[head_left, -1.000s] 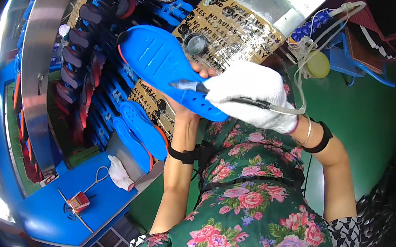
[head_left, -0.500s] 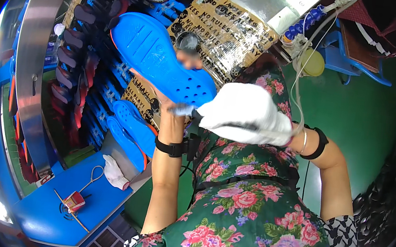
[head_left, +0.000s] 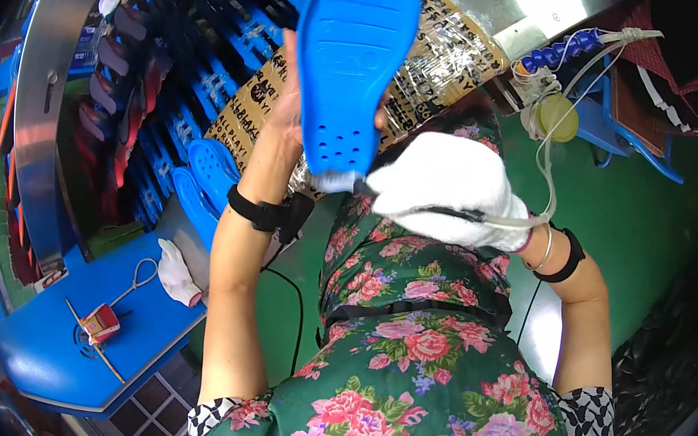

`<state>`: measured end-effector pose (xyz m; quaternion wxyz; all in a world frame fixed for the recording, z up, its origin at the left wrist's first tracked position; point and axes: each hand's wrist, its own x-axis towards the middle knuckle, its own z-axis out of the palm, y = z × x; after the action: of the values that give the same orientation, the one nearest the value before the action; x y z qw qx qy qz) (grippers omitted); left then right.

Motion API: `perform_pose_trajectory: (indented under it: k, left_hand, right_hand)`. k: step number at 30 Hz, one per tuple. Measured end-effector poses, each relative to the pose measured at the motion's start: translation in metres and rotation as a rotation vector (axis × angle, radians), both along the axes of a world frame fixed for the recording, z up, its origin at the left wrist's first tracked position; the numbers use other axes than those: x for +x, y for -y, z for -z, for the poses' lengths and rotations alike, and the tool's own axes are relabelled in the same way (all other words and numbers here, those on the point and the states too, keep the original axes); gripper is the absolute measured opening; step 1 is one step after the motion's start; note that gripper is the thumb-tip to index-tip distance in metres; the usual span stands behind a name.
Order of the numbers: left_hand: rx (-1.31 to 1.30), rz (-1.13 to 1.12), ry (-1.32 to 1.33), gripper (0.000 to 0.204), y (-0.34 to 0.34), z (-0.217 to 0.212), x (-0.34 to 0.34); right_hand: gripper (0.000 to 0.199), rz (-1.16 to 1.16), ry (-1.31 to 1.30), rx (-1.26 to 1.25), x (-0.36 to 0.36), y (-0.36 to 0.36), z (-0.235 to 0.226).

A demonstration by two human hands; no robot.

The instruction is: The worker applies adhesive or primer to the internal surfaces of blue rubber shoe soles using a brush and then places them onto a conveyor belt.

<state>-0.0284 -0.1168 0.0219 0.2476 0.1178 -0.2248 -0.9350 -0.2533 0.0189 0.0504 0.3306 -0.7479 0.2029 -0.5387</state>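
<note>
My bare left hand (head_left: 289, 108) is closed around a blue insole (head_left: 354, 55), its thumb along the left edge and fingertips showing at the right. The insole stands almost lengthwise, with a cluster of small holes at its lower end. In a white knit glove, my right hand (head_left: 451, 187) grips a brush whose pale bristles (head_left: 337, 182) touch or nearly touch that holed end; motion blurs them. A thin pale tube (head_left: 520, 224) runs from the brush past my right wrist.
Blue insoles (head_left: 209, 176) hang on the left beside a rack of dark and red soles (head_left: 114, 53). Behind my left hand lies a taped cardboard sheet (head_left: 244, 116). A blue table (head_left: 33, 346) holds a spare white glove (head_left: 176, 274). Right, a yellow-green container (head_left: 557, 118) stands near a blue stool (head_left: 634, 134).
My left hand has turned the insole from slanted to nearly upright and moved it up. The gloved right hand and brush have shifted slightly right, keeping close to the holed end.
</note>
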Motion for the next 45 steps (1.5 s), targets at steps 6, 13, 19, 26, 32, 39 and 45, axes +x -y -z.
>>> perform_pose_trajectory:
  k: [6,13,19,26,32,39,45]
  left_hand:
    - [-0.228,-0.033,0.552,0.119,0.007,-0.006,-0.012]
    - [0.007,0.02,0.305,0.101,0.023,0.008,-0.012]
    - [0.089,-0.511,-0.073,0.063,-0.004,0.023,-0.028]
    - [0.299,-0.613,-0.05,0.065,-0.073,0.008,-0.006]
    - [0.454,-0.278,-0.141,0.098,-0.105,0.028,-0.001]
    - [0.367,-0.271,-0.23,0.096,-0.112,0.014,-0.045]
    - [0.293,-0.265,-0.265,0.09,-0.109,0.018,-0.058]
  right_hand:
    - [0.029,0.096,-0.327,-0.238,0.007,-0.009,0.004]
    - [0.015,0.104,-0.018,0.279,-0.006,-0.003,-0.001]
    - [0.021,0.325,0.696,0.881,-0.021,-0.003,0.002]
    - [0.025,0.302,0.853,1.052,-0.013,0.004,0.031]
    - [0.022,0.298,0.778,0.912,-0.001,0.008,0.022]
    - [0.017,0.453,0.329,0.489,-0.017,0.011,-0.025]
    - [0.02,0.521,-0.116,-0.192,-0.028,0.036,-0.047]
